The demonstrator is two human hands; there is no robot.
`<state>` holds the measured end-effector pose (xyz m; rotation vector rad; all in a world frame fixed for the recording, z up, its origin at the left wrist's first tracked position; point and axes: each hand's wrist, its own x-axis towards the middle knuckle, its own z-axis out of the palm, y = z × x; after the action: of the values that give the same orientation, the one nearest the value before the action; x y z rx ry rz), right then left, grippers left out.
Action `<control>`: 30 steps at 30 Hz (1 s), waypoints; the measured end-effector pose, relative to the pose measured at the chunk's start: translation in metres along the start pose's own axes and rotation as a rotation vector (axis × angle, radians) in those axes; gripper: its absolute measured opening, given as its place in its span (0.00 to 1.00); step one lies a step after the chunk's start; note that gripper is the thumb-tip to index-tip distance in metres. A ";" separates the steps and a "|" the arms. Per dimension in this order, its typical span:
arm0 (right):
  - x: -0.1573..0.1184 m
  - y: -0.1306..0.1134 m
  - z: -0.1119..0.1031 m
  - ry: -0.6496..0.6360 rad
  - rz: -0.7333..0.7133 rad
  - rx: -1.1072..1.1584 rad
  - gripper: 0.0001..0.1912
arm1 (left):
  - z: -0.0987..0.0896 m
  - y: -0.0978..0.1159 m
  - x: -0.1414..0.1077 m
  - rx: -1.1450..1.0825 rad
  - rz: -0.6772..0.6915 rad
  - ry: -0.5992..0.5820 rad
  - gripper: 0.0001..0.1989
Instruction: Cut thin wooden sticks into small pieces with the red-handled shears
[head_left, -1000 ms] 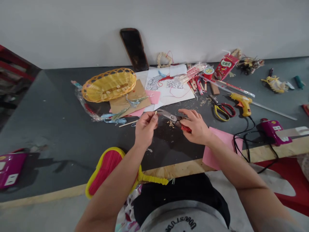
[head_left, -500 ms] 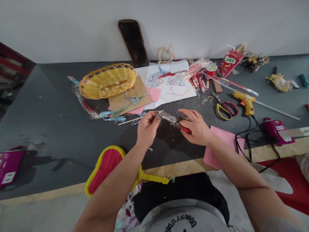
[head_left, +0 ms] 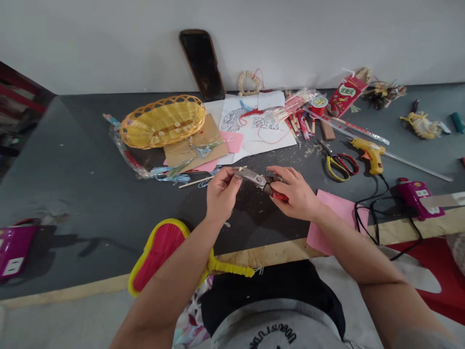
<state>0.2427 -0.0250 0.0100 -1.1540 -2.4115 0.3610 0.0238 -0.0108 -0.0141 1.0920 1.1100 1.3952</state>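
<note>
My left hand (head_left: pixel 222 190) pinches a thin pale wooden stick (head_left: pixel 192 183), which pokes out to the left of the fingers. At the fingertips, the metal blades of the pruning shears (head_left: pixel 254 177) meet the stick's end. My right hand (head_left: pixel 294 191) is wrapped round the red handles of the shears, with the index finger partly stretched out. Whether the blades are fully closed on the stick is too small to tell. Below my left forearm lies a pink and yellow fan-shaped piece (head_left: pixel 162 242) with a yellow handle.
Behind my hands are a yellow basket (head_left: pixel 163 121), printed paper (head_left: pixel 269 140) and a leaning phone (head_left: pixel 203 65). To the right lie scissors (head_left: pixel 337 167), a yellow glue gun (head_left: pixel 370 155) with its cable, a red drink carton (head_left: pixel 347 94) and a pink sheet (head_left: pixel 336 213).
</note>
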 end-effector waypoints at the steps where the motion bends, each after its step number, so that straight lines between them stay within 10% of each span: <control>1: 0.000 0.000 0.001 -0.006 0.003 -0.005 0.02 | 0.000 0.000 0.000 0.000 0.003 -0.003 0.16; 10: 0.001 0.005 0.008 0.044 0.111 0.024 0.27 | -0.001 -0.001 -0.002 0.014 0.004 -0.061 0.15; 30: 0.001 -0.002 0.007 -0.051 0.162 -0.110 0.29 | -0.001 0.008 -0.008 0.094 0.021 -0.112 0.16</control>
<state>0.2374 -0.0262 0.0049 -1.4101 -2.4142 0.3147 0.0220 -0.0194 -0.0068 1.2375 1.0949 1.2931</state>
